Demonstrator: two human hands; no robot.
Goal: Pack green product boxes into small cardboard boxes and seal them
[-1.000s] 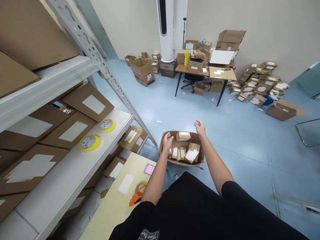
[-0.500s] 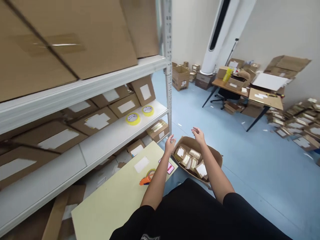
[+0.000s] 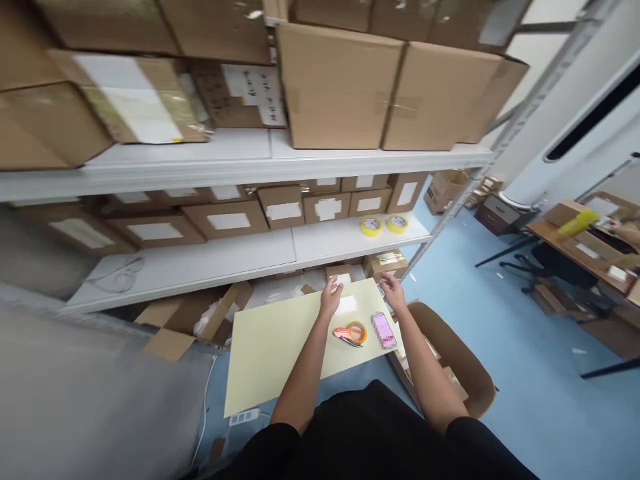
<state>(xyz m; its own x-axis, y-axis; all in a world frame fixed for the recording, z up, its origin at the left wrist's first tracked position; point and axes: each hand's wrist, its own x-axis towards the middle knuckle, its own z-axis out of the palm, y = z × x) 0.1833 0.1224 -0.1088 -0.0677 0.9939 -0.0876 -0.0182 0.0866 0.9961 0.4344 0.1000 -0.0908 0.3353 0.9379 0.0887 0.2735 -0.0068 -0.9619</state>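
Head view shows the left hand open, fingers spread over a white label lying flat on the pale yellow table; contact cannot be told. The right hand hovers open at the table's far right corner, holding nothing. The label lies just right of the left hand, between both hands, nearer the left. Nearer the person sit an orange tape dispenser and a pink phone. Beyond, two yellow tape rolls rest on the shelf; an open carton stands right.
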